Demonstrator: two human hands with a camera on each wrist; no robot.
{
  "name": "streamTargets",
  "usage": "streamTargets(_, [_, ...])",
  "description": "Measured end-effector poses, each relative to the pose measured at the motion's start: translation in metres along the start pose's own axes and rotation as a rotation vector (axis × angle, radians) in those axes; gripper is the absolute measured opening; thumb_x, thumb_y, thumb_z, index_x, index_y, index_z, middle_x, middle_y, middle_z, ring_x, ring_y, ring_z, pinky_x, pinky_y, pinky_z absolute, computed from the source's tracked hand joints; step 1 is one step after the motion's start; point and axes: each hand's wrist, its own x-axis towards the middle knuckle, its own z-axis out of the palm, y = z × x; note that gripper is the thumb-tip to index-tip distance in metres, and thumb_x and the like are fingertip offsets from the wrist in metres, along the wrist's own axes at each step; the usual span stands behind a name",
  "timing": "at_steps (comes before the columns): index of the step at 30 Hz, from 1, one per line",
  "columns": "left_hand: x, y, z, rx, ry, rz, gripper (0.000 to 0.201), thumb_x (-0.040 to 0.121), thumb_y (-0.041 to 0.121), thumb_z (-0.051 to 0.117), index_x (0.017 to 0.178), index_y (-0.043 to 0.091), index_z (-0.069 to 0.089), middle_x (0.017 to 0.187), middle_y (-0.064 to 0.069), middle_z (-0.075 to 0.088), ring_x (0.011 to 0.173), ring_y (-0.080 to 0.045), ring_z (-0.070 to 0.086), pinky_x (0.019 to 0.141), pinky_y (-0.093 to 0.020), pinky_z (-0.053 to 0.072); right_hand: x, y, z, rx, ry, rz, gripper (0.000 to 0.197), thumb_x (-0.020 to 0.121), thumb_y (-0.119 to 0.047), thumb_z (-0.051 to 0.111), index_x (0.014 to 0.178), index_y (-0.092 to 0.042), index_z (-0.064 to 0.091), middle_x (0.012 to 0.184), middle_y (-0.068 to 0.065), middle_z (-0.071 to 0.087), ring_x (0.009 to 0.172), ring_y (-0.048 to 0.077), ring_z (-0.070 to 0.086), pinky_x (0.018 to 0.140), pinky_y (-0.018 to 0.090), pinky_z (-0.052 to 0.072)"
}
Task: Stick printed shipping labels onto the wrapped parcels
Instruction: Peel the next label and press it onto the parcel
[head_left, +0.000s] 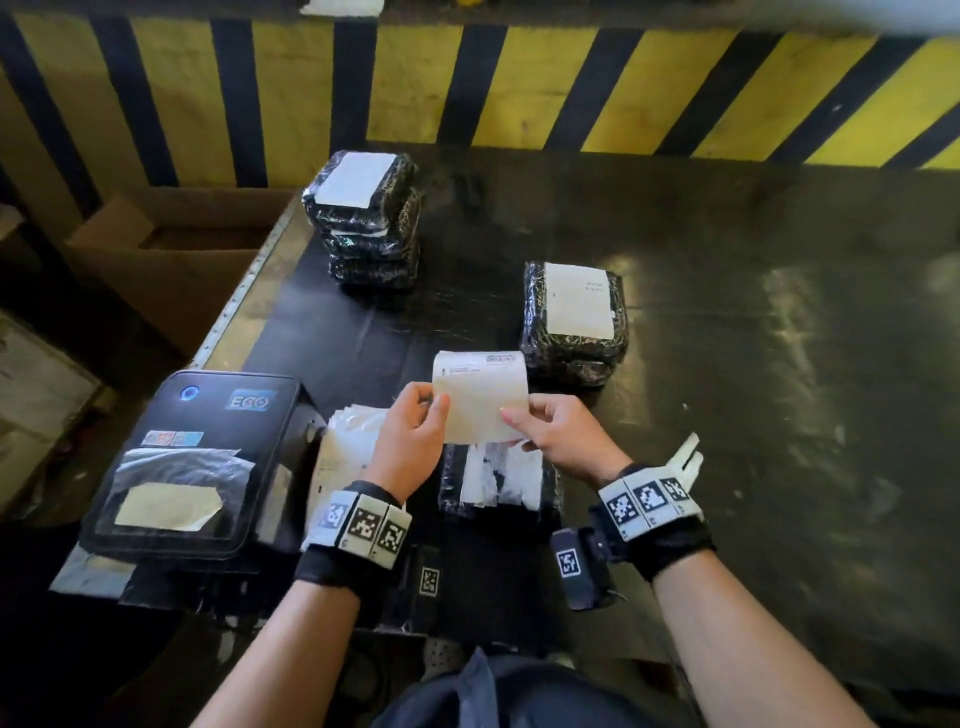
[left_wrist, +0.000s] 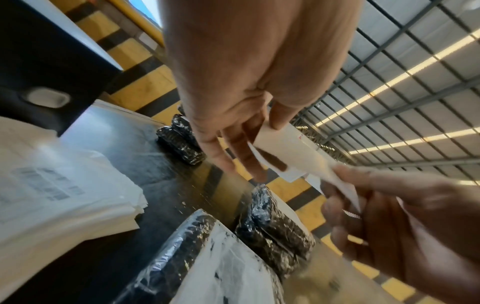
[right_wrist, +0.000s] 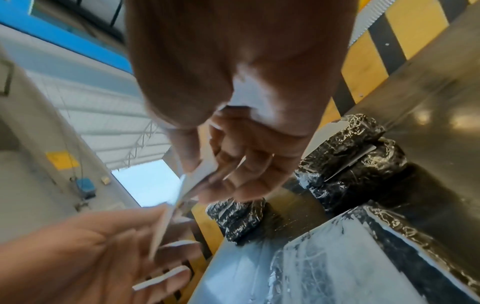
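- The right hand reaches down from the top of the view, thumb and curled fingers pinching one edge of a thin white label.
- The label runs edge-on from that pinch down towards the left hand, whose fingers hold its other end; motion blurs both.
- Directly below the right hand lies a black wrapped parcel with a white sheet across its top.
- Beyond the fingertips sits a small stack of black parcels.
- To the hand's right stands a second stack of parcels, labels showing on them.
- The dark, glossy worktop carries them all, backed by a yellow-and-black striped barrier.
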Motion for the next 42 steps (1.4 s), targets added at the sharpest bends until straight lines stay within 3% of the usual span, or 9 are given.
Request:
streamTargets(3, [-0.001, 0.001, 0.017, 0.245, 0.037, 0.118, 0.056, 0.093, 0.027, 0.058, 0.141, 0.013, 0.033, 0.138, -0.005, 0.044, 0.128, -0.02, 0.041, 0.106, -0.029, 0.035, -0.001, 0.0, -0.008, 0.057, 0.122, 0.039, 0.025, 0.098, -0.025, 0.054, 0.079, -0.017, 0.068, 0.074, -0.004, 0.07, 0.063, 0.007, 0.067, 0.058, 0.019, 0.048])
streamTargets(6, [-0.006, 0.006, 0.031, 0.421, -0.055, 0.339, 0.06, 0.092, 0.03, 0.06, 0.145, 0.02, 0.034, 0.152, 0.001, 0.033, 0.139, -0.014, 0.029, 0.112, -0.026, 0.022, -0.004, -0.001, -0.015, 0.132, 0.169, 0.1, 0.031, 0.1, -0.025, 0.051, 0.071, -0.018, 0.059, 0.052, -0.011, 0.057, 0.061, 0.011, 0.067, 0.052, 0.018, 0.043])
streamTargets(12, [-0.015, 0.027, 0.048, 0.302, -0.212, 0.278, 0.043, 0.094, 0.034, 0.056, 0.136, 0.028, 0.05, 0.127, 0.008, 0.059, 0.108, -0.001, 0.052, 0.09, -0.014, 0.039, -0.013, -0.007, -0.02, 0.35, 0.141, 0.122, 0.026, 0.102, -0.023, 0.047, 0.086, -0.015, 0.065, 0.087, 0.006, 0.064, 0.081, 0.017, 0.068, 0.071, 0.028, 0.053])
streamTargets(19, [-0.008, 0.026, 0.048, 0.238, -0.221, 0.306, 0.045, 0.089, 0.045, 0.058, 0.132, 0.032, 0.055, 0.126, 0.01, 0.062, 0.116, -0.004, 0.055, 0.098, -0.025, 0.047, -0.016, -0.004, -0.024, 0.345, 0.176, 0.087, 0.029, 0.102, -0.024, 0.046, 0.092, -0.011, 0.069, 0.078, 0.0, 0.067, 0.07, 0.008, 0.061, 0.066, 0.021, 0.051])
streamTargets(25, [-0.001, 0.028, 0.05, 0.22, -0.165, 0.336, 0.03, 0.091, 0.038, 0.058, 0.12, 0.031, 0.064, 0.111, 0.018, 0.064, 0.103, -0.004, 0.062, 0.087, -0.015, 0.048, -0.019, -0.005, -0.028, 0.385, 0.126, 0.055, 0.033, 0.103, -0.024, 0.04, 0.09, -0.013, 0.068, 0.085, 0.001, 0.069, 0.089, 0.014, 0.065, 0.08, 0.026, 0.052])
streamTargets(30, [0.003, 0.029, 0.047, 0.177, -0.172, 0.307, 0.034, 0.089, 0.045, 0.058, 0.119, 0.032, 0.064, 0.114, 0.015, 0.067, 0.103, 0.0, 0.062, 0.091, -0.023, 0.052, -0.016, -0.001, -0.032, 0.396, 0.08, 0.034, 0.031, 0.103, -0.024, 0.04, 0.1, -0.017, 0.071, 0.111, 0.007, 0.071, 0.112, 0.018, 0.063, 0.094, 0.034, 0.05])
streamTargets(33, [0.006, 0.03, 0.047, 0.169, -0.16, 0.316, 0.029, 0.091, 0.041, 0.058, 0.118, 0.033, 0.065, 0.111, 0.013, 0.069, 0.1, 0.002, 0.063, 0.089, -0.019, 0.05, -0.015, -0.002, -0.033, 0.372, 0.054, 0.022, 0.032, 0.103, -0.025, 0.039, 0.113, -0.014, 0.068, 0.117, 0.005, 0.07, 0.115, 0.012, 0.062, 0.089, 0.03, 0.053])
streamTargets(39, [0.01, 0.029, 0.048, 0.225, -0.174, 0.363, 0.033, 0.09, 0.041, 0.058, 0.12, 0.032, 0.065, 0.113, 0.011, 0.069, 0.1, -0.001, 0.063, 0.089, -0.021, 0.052, -0.009, -0.003, -0.034, 0.324, 0.089, 0.038, 0.027, 0.1, -0.029, 0.049, 0.106, -0.009, 0.068, 0.109, 0.009, 0.073, 0.108, 0.017, 0.066, 0.081, 0.029, 0.056])
streamTargets(42, [0.012, 0.027, 0.049, 0.266, -0.176, 0.385, 0.036, 0.089, 0.042, 0.056, 0.123, 0.031, 0.064, 0.114, 0.009, 0.069, 0.098, -0.001, 0.063, 0.082, -0.012, 0.049, -0.005, -0.002, -0.033, 0.308, 0.133, 0.031, 0.02, 0.099, -0.021, 0.052, 0.103, -0.006, 0.065, 0.104, 0.011, 0.073, 0.105, 0.019, 0.067, 0.078, 0.032, 0.057])
